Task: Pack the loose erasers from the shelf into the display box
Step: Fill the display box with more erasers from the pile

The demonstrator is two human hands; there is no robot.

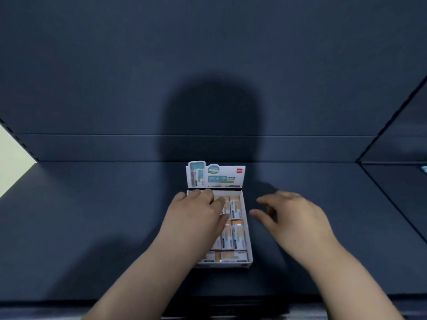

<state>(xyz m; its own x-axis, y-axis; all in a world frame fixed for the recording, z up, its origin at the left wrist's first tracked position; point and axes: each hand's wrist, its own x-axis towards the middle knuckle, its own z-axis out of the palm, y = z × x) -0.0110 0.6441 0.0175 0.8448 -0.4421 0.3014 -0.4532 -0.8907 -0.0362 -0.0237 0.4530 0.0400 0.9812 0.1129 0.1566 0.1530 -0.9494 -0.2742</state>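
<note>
**Box looks almost full, with no loose erasers in sight**

The left hand (196, 213) lies over the left half of the box (221, 265), its fingers curled down at the far left corner. The hand and the blur hide whether they pinch an eraser or only press on one. The right hand (291, 215) hovers just right of the box, apart from it, with fingers loosely spread and nothing in them.

Between the hands the erasers (235, 232) sit side by side in packed rows, and another row lies across the near end by the left wrist. The part under the left hand is hidden, so there may be a gap there. Just beyond the left fingertips the box's printed flap (216, 175) stands upright.

Around both hands the shelf (92, 227) shows no loose erasers. Well to the right of the right hand, at the frame edge, is a small teal thing (424, 169), too small to identify.

The packing looks to be at or near its last piece. What is left is probably seating whatever is under the left hand.
</note>
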